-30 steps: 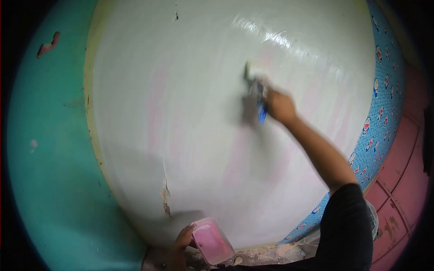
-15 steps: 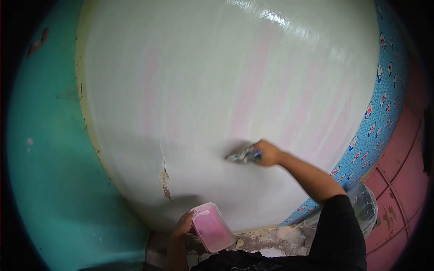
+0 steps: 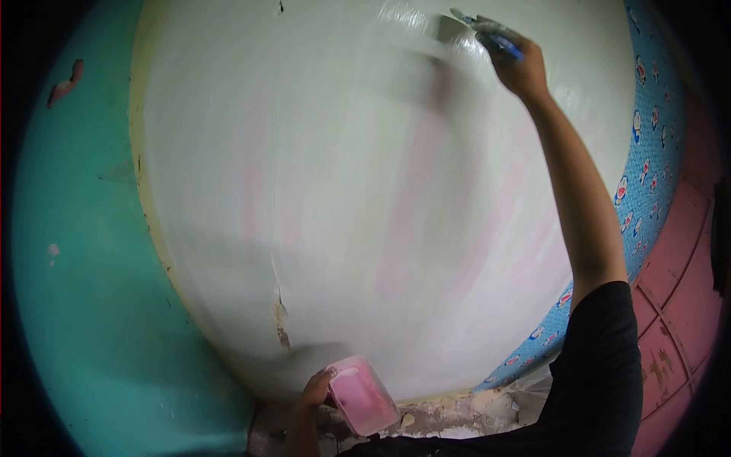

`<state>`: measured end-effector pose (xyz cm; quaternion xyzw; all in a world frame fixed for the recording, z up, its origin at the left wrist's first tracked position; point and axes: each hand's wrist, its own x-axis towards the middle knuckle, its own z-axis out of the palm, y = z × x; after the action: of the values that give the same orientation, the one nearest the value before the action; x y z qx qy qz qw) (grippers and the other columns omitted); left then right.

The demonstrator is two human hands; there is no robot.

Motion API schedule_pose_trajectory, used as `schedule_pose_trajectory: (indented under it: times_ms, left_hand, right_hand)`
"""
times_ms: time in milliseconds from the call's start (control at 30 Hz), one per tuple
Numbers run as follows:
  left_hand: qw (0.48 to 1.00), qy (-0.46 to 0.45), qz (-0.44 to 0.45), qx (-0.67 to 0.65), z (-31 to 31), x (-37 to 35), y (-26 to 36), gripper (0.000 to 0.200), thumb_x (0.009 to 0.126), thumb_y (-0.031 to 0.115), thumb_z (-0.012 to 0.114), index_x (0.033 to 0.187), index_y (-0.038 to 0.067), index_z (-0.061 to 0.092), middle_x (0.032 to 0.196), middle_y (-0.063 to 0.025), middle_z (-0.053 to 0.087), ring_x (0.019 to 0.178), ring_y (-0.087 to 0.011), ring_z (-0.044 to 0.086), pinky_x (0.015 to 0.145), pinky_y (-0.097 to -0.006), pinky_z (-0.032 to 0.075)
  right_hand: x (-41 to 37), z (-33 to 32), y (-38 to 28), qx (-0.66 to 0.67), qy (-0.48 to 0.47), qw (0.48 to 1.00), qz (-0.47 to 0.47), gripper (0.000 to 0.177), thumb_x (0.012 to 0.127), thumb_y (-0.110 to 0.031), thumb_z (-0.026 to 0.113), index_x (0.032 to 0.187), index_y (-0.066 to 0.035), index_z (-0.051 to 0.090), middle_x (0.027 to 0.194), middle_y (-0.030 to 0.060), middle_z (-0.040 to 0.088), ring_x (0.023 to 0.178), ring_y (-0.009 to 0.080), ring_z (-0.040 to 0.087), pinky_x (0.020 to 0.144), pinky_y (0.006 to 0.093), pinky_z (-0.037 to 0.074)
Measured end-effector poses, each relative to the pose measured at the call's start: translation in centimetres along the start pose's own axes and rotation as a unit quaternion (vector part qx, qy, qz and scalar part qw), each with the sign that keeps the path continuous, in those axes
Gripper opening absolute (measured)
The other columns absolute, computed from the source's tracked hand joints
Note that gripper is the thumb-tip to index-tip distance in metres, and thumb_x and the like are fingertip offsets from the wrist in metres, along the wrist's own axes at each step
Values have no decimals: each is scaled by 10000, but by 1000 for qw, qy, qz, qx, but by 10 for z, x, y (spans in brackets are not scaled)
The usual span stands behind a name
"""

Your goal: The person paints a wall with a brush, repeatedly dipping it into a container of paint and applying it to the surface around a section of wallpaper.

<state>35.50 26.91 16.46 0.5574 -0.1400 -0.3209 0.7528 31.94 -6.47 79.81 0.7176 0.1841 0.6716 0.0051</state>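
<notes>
My left hand (image 3: pixel 314 390) grips the left edge of a tray (image 3: pixel 363 397) with pink inside, low in the view. High up on the right, my right hand (image 3: pixel 518 65) is closed around a paintbrush (image 3: pixel 495 34) with a blue part on its handle. The brush is up near the shiny wet patch of the pale wall (image 3: pixel 343 190); whether it touches the surface I cannot tell. Faint pink streaks run up and down that wall.
A green wall (image 3: pixel 84 228) stands on the left. Blue patterned covering (image 3: pixel 636 167) borders the pale wall on the right, beside a red panelled surface (image 3: pixel 670 305). Cracked plaster (image 3: pixel 280 316) shows low on the wall, above a rough, broken floor edge (image 3: pixel 457 411).
My right hand has swung up and to the right with the brush, from mid-wall to the top. My left hand and the tray have shifted slightly down in the view.
</notes>
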Motion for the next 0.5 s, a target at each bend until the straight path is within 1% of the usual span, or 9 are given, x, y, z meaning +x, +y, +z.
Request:
schedule_pose_trajectory:
  times_ms: [67, 133, 167, 200, 233, 267, 300, 400, 500]
  left_hand:
    - [1000, 10, -9, 22, 5, -6, 10, 377, 931, 268, 398, 1162, 8, 543, 1031, -76, 601, 920, -169, 564, 836, -308, 435]
    - [999, 21, -12, 40, 1, -10, 8, 371, 922, 269, 412, 1145, 9, 553, 1013, -73, 605, 907, -166, 566, 823, -308, 439]
    - [999, 27, -13, 43, -3, -12, 3, 367, 919, 268, 417, 1138, 9, 557, 1005, -72, 607, 901, -164, 567, 818, -308, 440]
    - [998, 33, -13, 47, -6, -14, -2, 364, 915, 268, 422, 1130, 9, 561, 997, -71, 608, 896, -161, 568, 813, -307, 441]
    - [998, 37, -6, 50, 3, -23, 15, 363, 917, 266, 417, 1129, 9, 561, 992, -71, 609, 894, -160, 567, 814, -306, 439]
    - [998, 42, 3, 54, 7, -30, 23, 362, 919, 264, 412, 1128, 9, 562, 988, -71, 610, 893, -159, 566, 815, -305, 438]
    - [999, 39, -15, 25, 0, -30, 15, 348, 927, 241, 392, 1119, 6, 563, 981, -70, 612, 890, -157, 564, 820, -303, 436]
    - [998, 51, -14, 38, 5, -53, 37, 336, 932, 217, 376, 1109, 2, 564, 996, -74, 611, 905, -153, 558, 838, -296, 427]
    - [995, 73, 38, 61, 8, -65, 40, 325, 933, 202, 376, 1106, -1, 564, 1022, -74, 605, 929, -145, 546, 856, -287, 413]
  right_hand:
    - [-53, 14, -22, -32, -33, 999, -26, 215, 810, -165, 615, 1016, -182, 671, 1038, 131, 636, 917, 276, 619, 793, 336, 485]
    - [-128, 36, -42, -39, -76, 996, 9, 244, 780, -160, 617, 1019, -175, 666, 1117, 136, 605, 970, 313, 596, 823, 368, 477]
    - [-173, 45, -49, -47, -126, 991, 27, 307, 744, -126, 613, 1044, -176, 651, 1218, 125, 550, 1019, 307, 577, 830, 375, 479]
    - [-221, 52, -58, -69, -173, 983, 0, 399, 697, -96, 609, 1083, -195, 634, 1295, 110, 495, 1058, 300, 558, 824, 368, 487]
    - [-272, 61, -68, -63, -233, 970, 13, 464, 676, -67, 598, 1112, -226, 619, 1367, 72, 428, 1151, 278, 507, 825, 354, 495]
    - [-300, 57, -100, -37, -235, 971, -9, 495, 673, -25, 590, 1115, -247, 615, 1379, 41, 420, 1223, 262, 452, 831, 346, 498]
    - [-335, 55, -124, 3, -262, 965, 19, 519, 667, 4, 589, 1111, -263, 615, 1378, 18, 424, 1281, 248, 389, 842, 347, 498]
    - [-431, 52, -173, 75, -341, 936, 42, 439, 646, 27, 598, 1021, -196, 651, 1337, 61, 468, 1266, 286, 403, 860, 339, 493]
    - [-488, 45, -206, 127, -403, 902, 82, 350, 690, -22, 591, 1002, -170, 648, 1312, 70, 486, 1207, 266, 465, 848, 353, 494]
